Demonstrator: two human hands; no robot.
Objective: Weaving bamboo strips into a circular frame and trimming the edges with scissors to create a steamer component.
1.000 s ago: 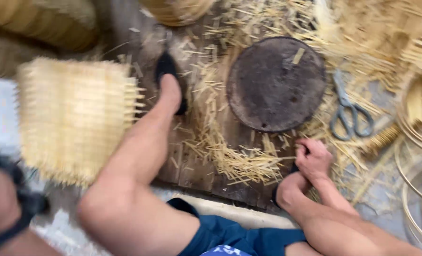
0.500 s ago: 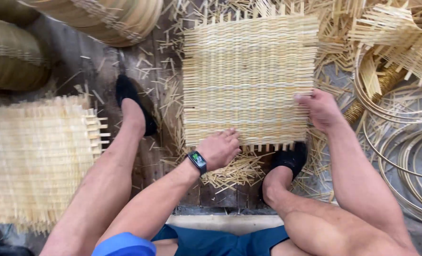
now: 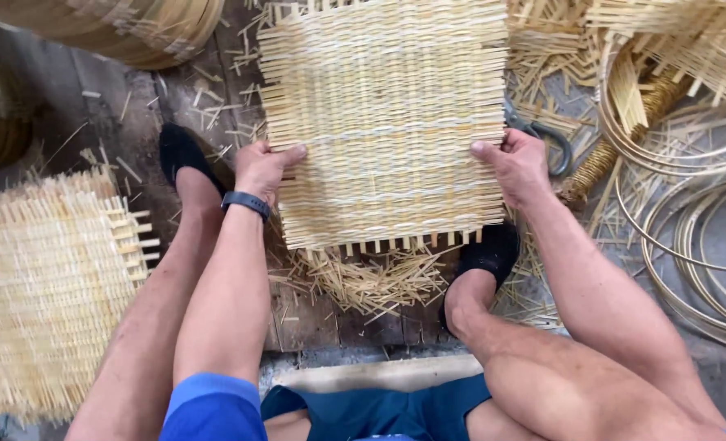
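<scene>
At nine and three o'clock, the woven mat is gripped by the left hand and right hand. Straw scraps are crowded below its edge. Earlier, it was pressed flat.

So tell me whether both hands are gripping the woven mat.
Yes, the left hand grips the woven mat at its left edge and the right hand grips its right edge.

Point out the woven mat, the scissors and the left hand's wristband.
woven mat [image 3: 383, 122], head view, middle of the weave.
scissors [image 3: 542, 135], head view, handle loop beside the right hand.
wristband [image 3: 245, 202], head view, dark band on the left wrist.
</scene>
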